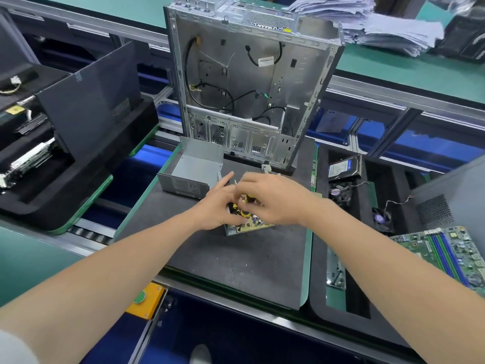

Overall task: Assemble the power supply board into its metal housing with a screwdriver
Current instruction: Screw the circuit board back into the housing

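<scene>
PC assy line: conveyor (89, 234), chassis (252, 82)

Dark work mat (236, 261), upright computer chassis (252, 82), grey metal cover (193, 170), power supply board (252, 224) in metal housing (229, 231)

1. The power supply board (249, 223) lies mostly under the left hand (217, 206) and right hand (270, 198); only its near corner shows.
2. Only a near corner wall of its metal housing (230, 230) shows.
3. What either hand's fingers hold is hidden; a thin metal tip (235, 183) between the hands is too small to name.
4. The motherboard (446, 253) is cut off at the right edge.
5. The paper stack (380, 24) is blurred.
6. The hard drive (343, 166) label is too small to read.
</scene>
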{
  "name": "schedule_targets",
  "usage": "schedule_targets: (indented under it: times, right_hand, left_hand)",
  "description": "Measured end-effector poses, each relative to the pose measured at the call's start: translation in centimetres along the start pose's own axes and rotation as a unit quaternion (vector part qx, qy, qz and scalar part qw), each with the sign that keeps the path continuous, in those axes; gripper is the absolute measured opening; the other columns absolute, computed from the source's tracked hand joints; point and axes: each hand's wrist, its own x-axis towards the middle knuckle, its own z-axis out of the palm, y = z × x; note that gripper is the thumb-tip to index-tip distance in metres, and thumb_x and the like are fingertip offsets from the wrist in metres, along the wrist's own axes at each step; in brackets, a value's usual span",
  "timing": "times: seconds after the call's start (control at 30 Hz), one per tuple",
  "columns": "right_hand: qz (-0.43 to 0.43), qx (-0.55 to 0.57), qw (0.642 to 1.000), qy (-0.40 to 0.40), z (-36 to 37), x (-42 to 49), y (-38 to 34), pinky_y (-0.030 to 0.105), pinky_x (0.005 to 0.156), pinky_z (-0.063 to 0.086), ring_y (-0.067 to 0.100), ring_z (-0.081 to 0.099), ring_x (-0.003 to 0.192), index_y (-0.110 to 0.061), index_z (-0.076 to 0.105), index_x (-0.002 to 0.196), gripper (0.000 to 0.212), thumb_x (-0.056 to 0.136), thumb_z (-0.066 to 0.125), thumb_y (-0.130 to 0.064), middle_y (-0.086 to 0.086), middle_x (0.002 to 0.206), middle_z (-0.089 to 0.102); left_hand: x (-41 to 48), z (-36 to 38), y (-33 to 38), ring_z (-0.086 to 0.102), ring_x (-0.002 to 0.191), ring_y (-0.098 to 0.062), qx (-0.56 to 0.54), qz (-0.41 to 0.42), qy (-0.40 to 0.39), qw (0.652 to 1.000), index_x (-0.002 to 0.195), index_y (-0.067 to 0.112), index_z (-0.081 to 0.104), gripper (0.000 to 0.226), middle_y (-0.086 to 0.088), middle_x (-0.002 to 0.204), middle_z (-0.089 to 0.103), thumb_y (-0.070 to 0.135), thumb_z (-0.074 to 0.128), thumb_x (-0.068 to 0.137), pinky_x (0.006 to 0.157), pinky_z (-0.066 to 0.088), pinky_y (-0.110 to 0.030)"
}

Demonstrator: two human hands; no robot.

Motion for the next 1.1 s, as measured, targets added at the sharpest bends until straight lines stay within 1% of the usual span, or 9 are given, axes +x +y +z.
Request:
schedule_targets:
  times: [0.17, 0.33, 0.4, 0.47, 0.7, 0.83, 0.9, 1.0, 1.1]
  right_hand:
    - [-0.015, -0.018, 0.997, -0.073, -0.3, 0.3, 0.6, 0.042, 0.082, 0.051, 0.02, 0.06, 0.103, -0.021, 0.067, 0.119, 0.028, 0.097, 0.061, -0.005, -0.002, 0.11, 0.059]
    - [0.068, -0.001, 0.996, -0.056, 0.2, 1.1, -0.3, 0.044, 0.074, 0.052, 0.027, 0.059, 0.087, -0.016, 0.067, 0.104, 0.021, 0.102, 0.06, -0.036, -0.003, 0.08, 0.048]
    - [0.125, -0.032, 0.992, -0.016, 1.2, 1.4, -0.9, 0.036, 0.052, 0.037, 0.033, 0.055, 0.074, -0.016, 0.054, 0.09, 0.036, 0.104, 0.052, -0.049, -0.002, 0.067, 0.037]
    - [0.163, -0.061, 0.984, 0.026, 2.1, 1.4, -1.1, 0.032, 0.048, 0.021, 0.033, 0.052, 0.068, -0.016, 0.043, 0.074, 0.046, 0.105, 0.045, -0.051, -0.001, 0.061, 0.031]
    - [0.181, -0.108, 0.975, 0.07, 1.9, 1.2, -1.4, 0.032, 0.052, 0.032, 0.022, 0.047, 0.055, -0.019, 0.042, 0.058, 0.066, 0.103, 0.035, -0.067, -0.001, 0.058, 0.04]
    - [0.001, -0.02, 1.0, -0.007, 0.0, 0.3, -0.3, 0.038, 0.065, 0.047, 0.021, 0.061, 0.084, -0.023, 0.065, 0.103, 0.017, 0.099, 0.06, -0.04, -0.006, 0.102, 0.056]
    - [-0.05, -0.041, 0.995, -0.078, -0.6, 0.5, 0.3, 0.04, 0.071, 0.052, 0.02, 0.062, 0.093, -0.025, 0.067, 0.117, 0.024, 0.095, 0.064, -0.015, -0.007, 0.114, 0.059]
    - [-0.032, -0.052, 0.992, -0.107, -0.7, 0.9, 0.3, 0.038, 0.072, 0.051, 0.021, 0.063, 0.097, -0.023, 0.071, 0.117, 0.038, 0.092, 0.061, 0.004, -0.004, 0.111, 0.06]
    - [-0.009, -0.018, 0.996, -0.087, -0.3, 1.2, 0.4, 0.039, 0.073, 0.052, 0.02, 0.06, 0.092, -0.02, 0.072, 0.111, 0.023, 0.095, 0.064, -0.006, -0.002, 0.098, 0.061]
  left_hand:
    - [-0.2, 0.0, 0.0, -0.01, 0.152, 0.001, -0.01, -0.013, -0.003, 1.0, 0.078, 0.038, 0.068, 0.015, 0.04, 0.136, 0.048, 0.046, 0.081, 0.076, 0.124, 0.012, -0.057]
    - [-0.3, 0.1, 0.2, -0.008, 0.152, 0.002, -0.028, -0.021, 0.008, 0.999, 0.08, 0.036, 0.069, 0.017, 0.028, 0.139, 0.052, 0.036, 0.086, 0.079, 0.124, 0.013, -0.056]
    - [-0.1, 0.2, 0.0, -0.009, 0.154, -0.001, -0.025, -0.017, 0.01, 0.999, 0.088, 0.035, 0.075, 0.015, 0.028, 0.141, 0.052, 0.037, 0.086, 0.079, 0.125, 0.013, -0.054]
    - [0.0, 0.3, -0.2, -0.008, 0.156, -0.006, -0.018, -0.014, 0.015, 1.0, 0.096, 0.029, 0.079, 0.022, 0.03, 0.143, 0.051, 0.035, 0.087, 0.077, 0.126, 0.01, -0.053]
    - [0.1, 0.3, -0.4, -0.009, 0.157, -0.01, 0.001, -0.004, 0.006, 1.0, 0.092, 0.033, 0.076, 0.021, 0.033, 0.141, 0.052, 0.042, 0.085, 0.076, 0.127, 0.006, -0.051]
    - [-0.2, 0.1, -0.1, -0.01, 0.154, -0.002, -0.021, -0.014, 0.003, 1.0, 0.078, 0.048, 0.065, 0.024, 0.043, 0.118, 0.055, 0.036, 0.086, 0.077, 0.127, 0.01, -0.051]
    - [-0.3, 0.0, 0.0, -0.008, 0.154, -0.002, -0.015, -0.015, 0.004, 1.0, 0.084, 0.046, 0.066, 0.023, 0.046, 0.116, 0.053, 0.034, 0.085, 0.078, 0.125, 0.013, -0.055]
    - [-0.3, 0.0, 0.3, -0.007, 0.153, 0.0, -0.008, -0.013, -0.004, 1.0, 0.076, 0.059, 0.061, 0.033, 0.048, 0.125, 0.048, 0.036, 0.084, 0.078, 0.124, 0.013, -0.056]
    - [-0.3, 0.0, 0.3, -0.01, 0.15, 0.005, -0.009, -0.018, -0.001, 1.0, 0.072, 0.056, 0.062, 0.031, 0.047, 0.13, 0.046, 0.037, 0.085, 0.078, 0.124, 0.013, -0.057]
